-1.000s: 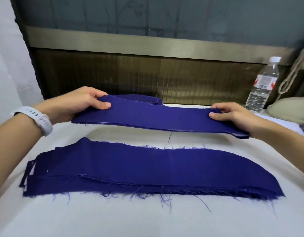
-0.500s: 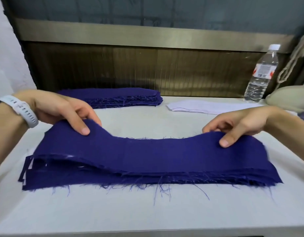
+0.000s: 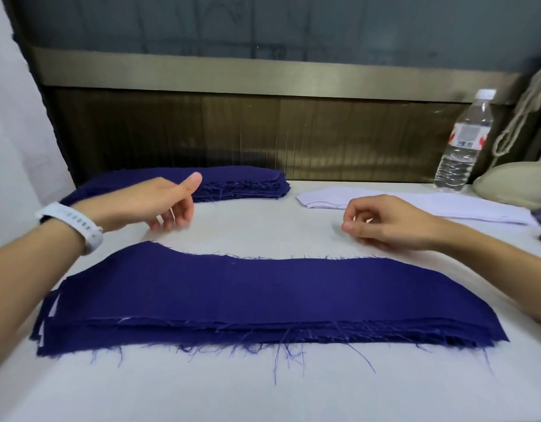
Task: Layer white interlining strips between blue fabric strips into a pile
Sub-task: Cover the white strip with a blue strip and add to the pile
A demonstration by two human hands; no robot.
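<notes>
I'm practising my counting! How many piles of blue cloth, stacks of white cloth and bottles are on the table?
Blue fabric piles: 2, the near pile and the far pile
White interlining stack: 1
Water bottle: 1
Total: 4

Clear water bottle (image 3: 464,141) upright at far right, beside cream cushion (image 3: 516,184).
</notes>
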